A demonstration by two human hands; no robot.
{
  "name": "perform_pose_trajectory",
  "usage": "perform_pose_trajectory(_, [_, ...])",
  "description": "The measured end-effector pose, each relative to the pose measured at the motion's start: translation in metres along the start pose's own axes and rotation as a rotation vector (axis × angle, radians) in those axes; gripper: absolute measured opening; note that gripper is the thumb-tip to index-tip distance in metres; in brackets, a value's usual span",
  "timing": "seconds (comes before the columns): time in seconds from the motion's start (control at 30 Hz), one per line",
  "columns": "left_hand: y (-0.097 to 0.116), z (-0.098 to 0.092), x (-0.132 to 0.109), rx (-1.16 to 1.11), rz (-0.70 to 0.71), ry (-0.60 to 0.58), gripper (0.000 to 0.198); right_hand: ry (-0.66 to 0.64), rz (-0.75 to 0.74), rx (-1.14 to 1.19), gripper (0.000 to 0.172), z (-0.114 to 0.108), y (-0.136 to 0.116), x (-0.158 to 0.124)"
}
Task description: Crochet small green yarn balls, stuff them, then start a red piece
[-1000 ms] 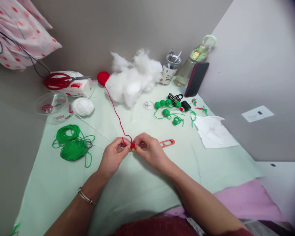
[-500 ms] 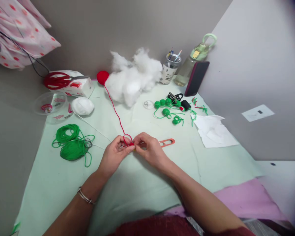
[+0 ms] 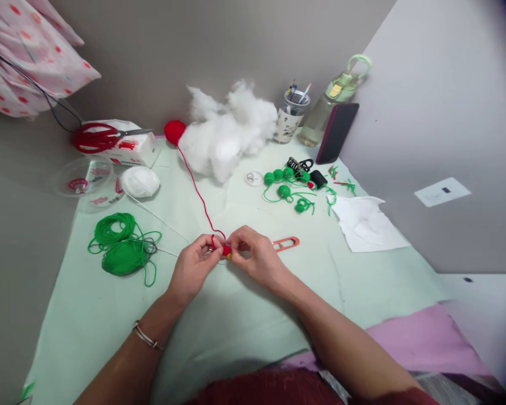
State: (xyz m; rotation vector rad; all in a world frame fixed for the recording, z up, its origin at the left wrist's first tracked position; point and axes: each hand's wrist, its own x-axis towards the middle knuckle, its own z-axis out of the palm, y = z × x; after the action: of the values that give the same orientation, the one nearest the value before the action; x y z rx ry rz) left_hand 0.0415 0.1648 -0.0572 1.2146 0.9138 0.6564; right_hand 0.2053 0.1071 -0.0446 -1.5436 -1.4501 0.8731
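Observation:
A small red crochet piece [image 3: 226, 251] with a yellow spot at its lower edge sits between my hands, above the middle of the table. My left hand [image 3: 197, 263] pinches its left side between thumb and fingers, and a bit of shiny metal shows beside the fingertips. On the other side, my right hand [image 3: 255, 254] is closed with its fingertips at the piece's right edge. Red yarn [image 3: 200, 197] runs from these fingers back to a red yarn ball [image 3: 175, 133]. An orange looped handle [image 3: 290, 243] juts out behind my right hand; whether I grip it is hidden.
Green yarn [image 3: 124, 256] and a white yarn ball [image 3: 140, 181] lie left. Red scissors [image 3: 96, 138] rest on a box [image 3: 141, 149]. White stuffing [image 3: 230, 132], a pen cup [image 3: 290, 121], a bottle [image 3: 326, 112] and a phone [image 3: 337, 135] stand behind. Green crocheted balls [image 3: 284, 192] and paper [image 3: 365, 225] are right.
My left thumb has drawn back slightly to the left, so more of the red piece and its yellow spot shows. The red yarn loop by the left fingers has become smaller.

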Motion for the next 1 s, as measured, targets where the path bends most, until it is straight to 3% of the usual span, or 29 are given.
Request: perform_pose_trajectory(1.0, [-0.0017, -0.0037, -0.0009, -0.119, -0.025, -0.028, 0.008, 0.002, 0.017, -0.033, 0.016, 0.0027, -0.0016, -0.0014])
